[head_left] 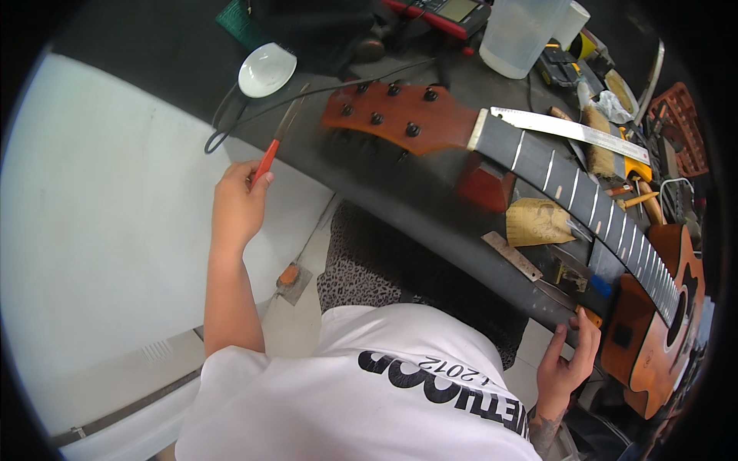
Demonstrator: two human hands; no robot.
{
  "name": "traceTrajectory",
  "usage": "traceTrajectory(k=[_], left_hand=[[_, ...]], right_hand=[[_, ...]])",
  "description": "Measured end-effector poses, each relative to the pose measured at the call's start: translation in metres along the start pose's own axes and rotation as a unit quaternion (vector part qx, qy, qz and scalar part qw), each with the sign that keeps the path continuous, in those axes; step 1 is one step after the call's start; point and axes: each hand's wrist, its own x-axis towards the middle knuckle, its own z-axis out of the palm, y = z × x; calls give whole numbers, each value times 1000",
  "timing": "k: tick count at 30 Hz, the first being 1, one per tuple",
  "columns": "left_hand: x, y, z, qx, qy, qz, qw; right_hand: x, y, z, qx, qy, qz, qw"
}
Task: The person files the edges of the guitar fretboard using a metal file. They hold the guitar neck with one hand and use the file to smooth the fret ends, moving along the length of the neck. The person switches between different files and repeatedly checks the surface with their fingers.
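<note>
My left hand (244, 198) is closed around the handle of a red-handled knife (267, 160), its narrow metal blade pointing up and away from me. Over at the right, my right hand (570, 361) has its thumb and fingers apart. Its fingertips are at the orange handle (589, 316) of a thin-bladed tool on the bench edge; whether they touch it is unclear. An acoustic guitar (649, 326) lies across the bench, its reddish-brown headstock (415, 119) without strings. Fret wires cross the dark fretboard (584, 196), and a wooden block (486, 184) sits under the neck.
A white dish (267, 71) and a looping cable (231, 131) are near the knife. A steel ruler (573, 131), sandpaper (538, 222), a metal scraper plate (512, 256), a brush (600, 146) and a plastic jug (519, 34) surround the neck. A white panel (115, 215) stretches along the left.
</note>
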Motion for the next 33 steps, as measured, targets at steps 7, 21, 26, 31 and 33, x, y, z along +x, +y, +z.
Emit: traceTrajectory(k=[7,21,26,31,33], left_hand=[[-102,6,11,-355,-138,-108,918],[-151,159,80,-448,-269,300,798],[-108,165,56,-426,-262,405,766],[-103,229,53,-553,-351,229,720],[-97,243,60,-584,-438,165,664]], right_hand=[[3,-22,3,114,-35,2,993],[47,-74,50,624,-191,98,751],[38,-58,38,756,-167,126,621],[28,-39,30,861,-294,98,402],[26,-44,33,888,-300,67,343]])
